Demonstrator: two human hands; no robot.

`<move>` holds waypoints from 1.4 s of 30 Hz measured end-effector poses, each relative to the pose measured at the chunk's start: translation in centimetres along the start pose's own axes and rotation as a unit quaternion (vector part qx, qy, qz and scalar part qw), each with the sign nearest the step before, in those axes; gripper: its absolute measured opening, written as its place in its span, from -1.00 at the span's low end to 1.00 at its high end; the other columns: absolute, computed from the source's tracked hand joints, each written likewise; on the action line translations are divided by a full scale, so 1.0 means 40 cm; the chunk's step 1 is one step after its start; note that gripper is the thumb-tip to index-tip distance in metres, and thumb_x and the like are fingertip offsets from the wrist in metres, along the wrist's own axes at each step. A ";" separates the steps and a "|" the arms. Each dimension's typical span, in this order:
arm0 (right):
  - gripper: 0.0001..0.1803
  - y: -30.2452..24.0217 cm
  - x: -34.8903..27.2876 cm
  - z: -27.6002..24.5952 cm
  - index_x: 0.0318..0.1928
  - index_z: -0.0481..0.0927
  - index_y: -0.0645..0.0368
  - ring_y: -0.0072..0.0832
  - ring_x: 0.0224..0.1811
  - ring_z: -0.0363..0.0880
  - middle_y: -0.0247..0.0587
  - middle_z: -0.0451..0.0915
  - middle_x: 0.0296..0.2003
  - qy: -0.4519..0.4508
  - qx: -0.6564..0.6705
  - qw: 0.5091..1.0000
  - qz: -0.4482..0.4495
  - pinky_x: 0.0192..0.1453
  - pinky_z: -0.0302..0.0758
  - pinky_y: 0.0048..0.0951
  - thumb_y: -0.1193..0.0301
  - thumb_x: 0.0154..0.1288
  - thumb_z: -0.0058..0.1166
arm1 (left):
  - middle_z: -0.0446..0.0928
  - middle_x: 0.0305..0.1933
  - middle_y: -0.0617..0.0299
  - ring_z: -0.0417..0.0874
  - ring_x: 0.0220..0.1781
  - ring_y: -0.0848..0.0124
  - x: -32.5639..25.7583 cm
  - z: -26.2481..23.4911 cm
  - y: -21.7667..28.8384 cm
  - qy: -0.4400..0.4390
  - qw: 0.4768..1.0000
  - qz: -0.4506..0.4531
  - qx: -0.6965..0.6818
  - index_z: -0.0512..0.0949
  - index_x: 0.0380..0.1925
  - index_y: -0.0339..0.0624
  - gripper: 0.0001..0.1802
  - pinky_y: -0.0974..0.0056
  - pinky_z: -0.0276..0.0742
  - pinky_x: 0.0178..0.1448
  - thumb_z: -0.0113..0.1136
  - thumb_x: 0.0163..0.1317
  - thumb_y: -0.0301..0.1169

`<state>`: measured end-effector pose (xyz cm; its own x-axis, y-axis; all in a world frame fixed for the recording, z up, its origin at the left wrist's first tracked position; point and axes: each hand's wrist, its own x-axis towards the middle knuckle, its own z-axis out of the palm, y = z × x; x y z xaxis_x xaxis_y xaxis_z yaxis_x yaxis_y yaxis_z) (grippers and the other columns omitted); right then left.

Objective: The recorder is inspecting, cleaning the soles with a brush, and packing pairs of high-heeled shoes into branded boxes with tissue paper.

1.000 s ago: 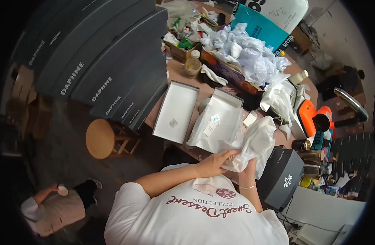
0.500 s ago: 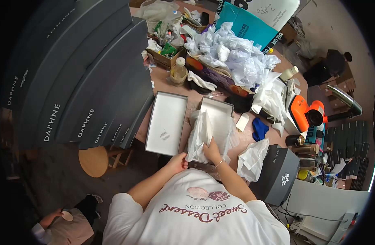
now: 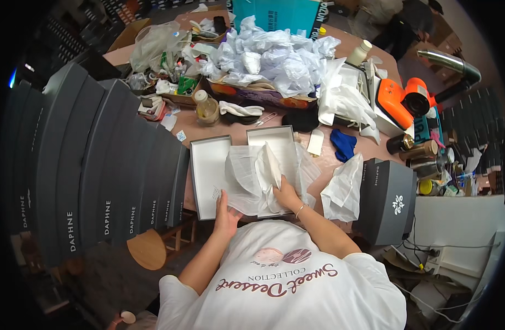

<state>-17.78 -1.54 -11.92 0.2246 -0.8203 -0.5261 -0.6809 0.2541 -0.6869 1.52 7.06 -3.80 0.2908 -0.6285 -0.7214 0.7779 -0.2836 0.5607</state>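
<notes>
In front of me stands a shallow grey shoebox (image 3: 270, 132) with a white inside, and thin white tissue paper (image 3: 241, 176) spreads from it over the neighbouring box lid (image 3: 204, 165). My right hand (image 3: 287, 194) is closed round a folded, upright part of the tissue paper inside the box; whether something lies within the fold is hidden. My left hand (image 3: 226, 215) has its fingers stretched out at the near edge of the lid, beside the loose flap of tissue, with nothing in its grasp.
Tall stacks of dark shoeboxes (image 3: 107, 170) rise on the left. A closed grey shoebox (image 3: 387, 203) and crumpled white paper (image 3: 342, 190) are at right. Behind lie a blue cloth (image 3: 343, 145), a bottle (image 3: 207, 108), a heap of white tissue (image 3: 274, 60) and an orange hot-air tool (image 3: 395, 102).
My left hand has let go of the tissue's near edge and opened, moving slightly left. The flap now lies spread over the lid. My right hand still grips the fold; the view has tilted upward.
</notes>
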 end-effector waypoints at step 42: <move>-0.68 -0.062 -0.056 -0.487 -0.17 0.40 0.25 -0.01 -0.20 0.50 0.04 0.51 -0.28 0.306 -0.031 0.936 -0.172 -0.15 0.44 -0.17 0.38 0.12 0.16 | -0.02 0.37 -0.35 -0.09 0.45 -0.14 0.257 0.192 -0.148 -0.287 0.142 0.302 0.898 0.04 0.28 -0.51 0.15 -0.14 -0.30 0.44 0.14 -0.05 0.25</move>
<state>-30.18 -10.32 0.72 0.0103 -0.9928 0.1192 -0.6846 -0.0939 -0.7228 -4.37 -3.30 -11.41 -0.4915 -0.7407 -0.4581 -0.8390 0.5437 0.0209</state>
